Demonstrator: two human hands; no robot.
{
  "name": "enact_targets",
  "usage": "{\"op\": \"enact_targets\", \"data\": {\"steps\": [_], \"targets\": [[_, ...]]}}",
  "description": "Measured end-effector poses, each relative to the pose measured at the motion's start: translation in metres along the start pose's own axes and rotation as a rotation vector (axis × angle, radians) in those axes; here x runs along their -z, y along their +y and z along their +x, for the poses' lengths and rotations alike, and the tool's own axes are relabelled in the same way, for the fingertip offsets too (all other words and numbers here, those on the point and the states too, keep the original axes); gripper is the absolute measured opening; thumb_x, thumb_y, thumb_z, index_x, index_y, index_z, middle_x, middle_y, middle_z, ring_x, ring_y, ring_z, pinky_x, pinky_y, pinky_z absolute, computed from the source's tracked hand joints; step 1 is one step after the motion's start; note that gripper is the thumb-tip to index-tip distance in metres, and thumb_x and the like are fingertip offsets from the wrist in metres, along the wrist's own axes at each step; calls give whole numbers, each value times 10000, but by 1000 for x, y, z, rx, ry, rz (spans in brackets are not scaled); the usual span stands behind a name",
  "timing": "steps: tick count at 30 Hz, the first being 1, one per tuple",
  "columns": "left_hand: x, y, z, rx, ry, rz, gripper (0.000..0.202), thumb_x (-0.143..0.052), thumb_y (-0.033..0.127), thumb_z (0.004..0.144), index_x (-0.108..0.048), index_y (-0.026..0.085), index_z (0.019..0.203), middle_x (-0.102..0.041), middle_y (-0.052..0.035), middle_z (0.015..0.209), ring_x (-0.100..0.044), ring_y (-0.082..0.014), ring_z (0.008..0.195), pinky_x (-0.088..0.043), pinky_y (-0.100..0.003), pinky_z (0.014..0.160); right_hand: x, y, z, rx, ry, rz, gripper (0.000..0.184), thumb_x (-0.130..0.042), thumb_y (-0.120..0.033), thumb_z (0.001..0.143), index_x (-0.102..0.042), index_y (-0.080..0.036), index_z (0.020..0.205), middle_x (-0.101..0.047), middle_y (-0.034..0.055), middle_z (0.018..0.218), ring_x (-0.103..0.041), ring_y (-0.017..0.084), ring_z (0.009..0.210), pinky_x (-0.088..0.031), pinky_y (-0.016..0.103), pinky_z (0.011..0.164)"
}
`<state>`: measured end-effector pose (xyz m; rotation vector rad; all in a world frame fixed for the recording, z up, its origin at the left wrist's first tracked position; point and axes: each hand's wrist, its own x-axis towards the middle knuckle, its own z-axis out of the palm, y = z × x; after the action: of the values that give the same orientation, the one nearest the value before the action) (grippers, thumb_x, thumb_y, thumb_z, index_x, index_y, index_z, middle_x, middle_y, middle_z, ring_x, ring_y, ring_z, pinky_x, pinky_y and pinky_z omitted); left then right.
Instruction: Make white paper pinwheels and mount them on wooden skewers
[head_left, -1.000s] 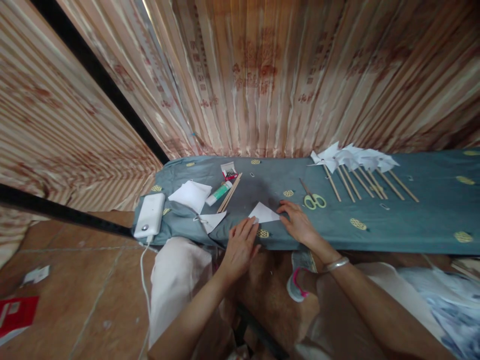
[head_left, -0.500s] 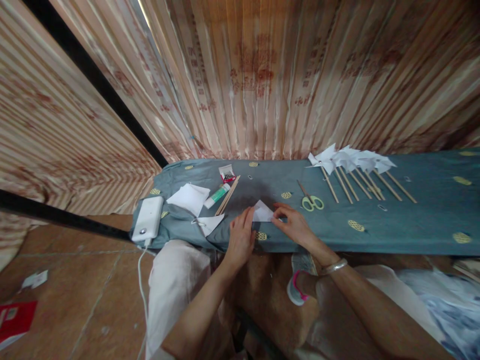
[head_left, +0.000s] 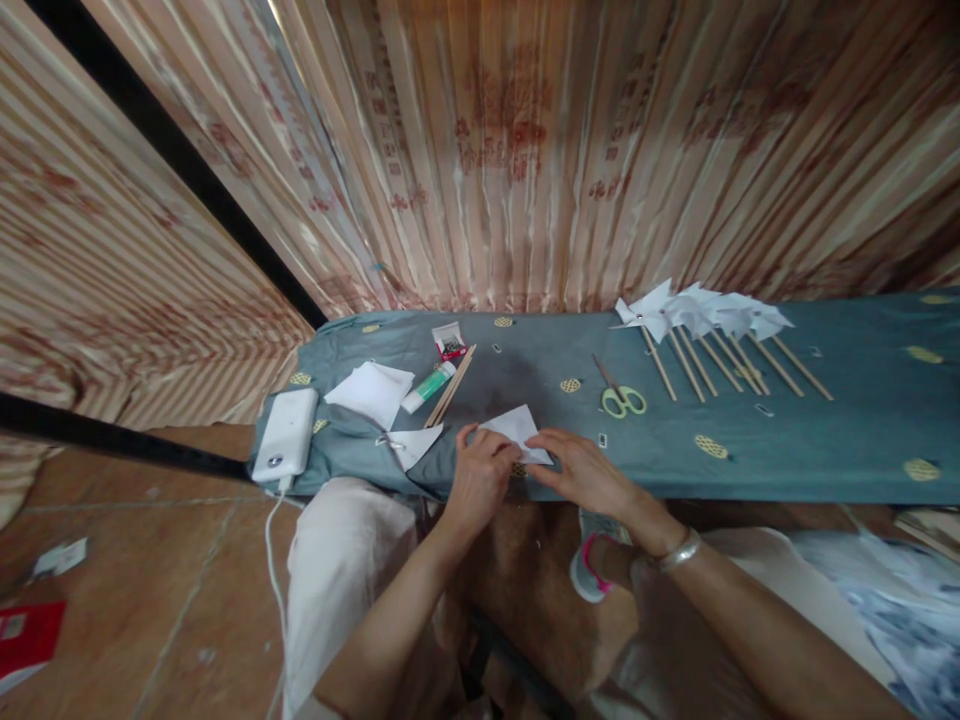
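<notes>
A piece of white paper (head_left: 519, 425) lies at the front of the cloth-covered table, between my hands. On its left edge my left hand (head_left: 482, 470) is closed, thumb and fingers pinching the paper. From the right, my right hand (head_left: 581, 468) grips the paper's near right side with thumb and fingertips. To the left are thin wooden sticks (head_left: 451, 385), a green and white glue tube (head_left: 428, 387), a stack of white paper (head_left: 371, 392) and a loose white paper triangle (head_left: 414, 446). Scissors with green handles (head_left: 623, 400) rest to the right.
Several white paper pinwheels (head_left: 701, 312) on sticks lie at the back right. A small red box (head_left: 449, 342) of metal pieces sits behind the glue. At the left table end is a white power bank (head_left: 286, 434) with a cable. A curtain (head_left: 495, 150) hangs behind.
The paper, a small folded triangle before, now shows a larger, wider face. My hands have shifted their grip on it, and the right hand has come nearer the left. The view has moved slightly.
</notes>
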<state>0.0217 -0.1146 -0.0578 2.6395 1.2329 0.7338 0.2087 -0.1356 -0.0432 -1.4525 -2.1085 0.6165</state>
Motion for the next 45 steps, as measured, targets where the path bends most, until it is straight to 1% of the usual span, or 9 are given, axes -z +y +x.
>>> {"op": "enact_targets", "data": {"steps": [4, 7, 12, 16, 20, 25, 29, 34, 45], "targets": [[4, -6, -9, 11, -11, -12, 212, -525, 110, 906, -702, 226, 925, -680, -20, 923, -579, -184, 942, -334, -465, 1028, 2, -2, 0, -67, -40, 95, 306, -569, -198, 808, -674, -176, 1095, -735, 62, 935, -675, 176, 760, -543, 313, 736], [6, -10, -14, 23, -15, -13, 212, -520, 112, 912, -698, 223, 945, -691, -25, 947, -581, -189, 957, -331, -476, 1039, 1, 2, -1, -107, -45, 157, 348, -481, -140, 803, -699, -179, 1072, -753, 57, 929, -693, 176, 773, -549, 304, 734], [4, -18, -19, 1, 14, -22, 191, -540, 107, 909, -693, 209, 959, -717, -20, 970, -606, -186, 953, -351, -474, 1032, -3, 7, -8, -96, -7, 176, 352, -442, -128, 830, -712, -201, 1045, -762, 56, 993, -715, 202, 879, -567, 356, 825], [1, -23, -22, -31, 46, -74, 178, -534, 125, 923, -685, 207, 973, -736, -19, 979, -635, -179, 942, -373, -464, 1015, -7, 7, -15, -26, 24, 68, 338, -476, -129, 858, -679, -205, 1118, -724, 86, 1098, -680, 226, 1027, -542, 402, 933], [2, -23, -28, -59, 58, -118, 163, -533, 169, 939, -677, 204, 1007, -738, -33, 1019, -646, -184, 973, -370, -472, 1017, -9, 10, -16, 66, 96, -79, 323, -506, -152, 884, -678, -198, 1154, -578, 152, 1349, -556, 287, 1242, -478, 489, 1028], [6, -19, -34, -32, 75, -154, 145, -555, 225, 938, -689, 194, 982, -736, -36, 1011, -624, -193, 966, -386, -451, 981, -7, 14, -10, 115, 120, -101, 223, -526, -236, 922, -741, -184, 949, -441, 165, 1477, -378, 322, 1396, -367, 531, 1116], [9, -18, -36, 53, 51, -201, 175, -534, 242, 951, -699, 184, 947, -726, -41, 960, -586, -192, 910, -414, -398, 873, -9, 19, -3, 18, 89, 25, 202, -556, -290, 914, -732, -200, 874, -543, 148, 1387, -467, 301, 1329, -391, 518, 1089], [10, -18, -36, 129, 29, -243, 182, -523, 235, 954, -690, 175, 912, -709, -39, 924, -568, -193, 895, -393, -384, 840, -14, 28, 7, -60, 62, 207, 162, -592, -321, 882, -709, -222, 830, -708, 94, 1103, -647, 236, 1051, -486, 434, 972], [13, -16, -33, 222, -38, -219, 228, -463, 253, 979, -659, 167, 902, -688, -55, 914, -569, -202, 897, -388, -376, 849, -10, 13, 26, -111, 78, 210, 198, -571, -353, 880, -709, -221, 827, -750, 49, 910, -683, 211, 878, -506, 342, 840]]}}
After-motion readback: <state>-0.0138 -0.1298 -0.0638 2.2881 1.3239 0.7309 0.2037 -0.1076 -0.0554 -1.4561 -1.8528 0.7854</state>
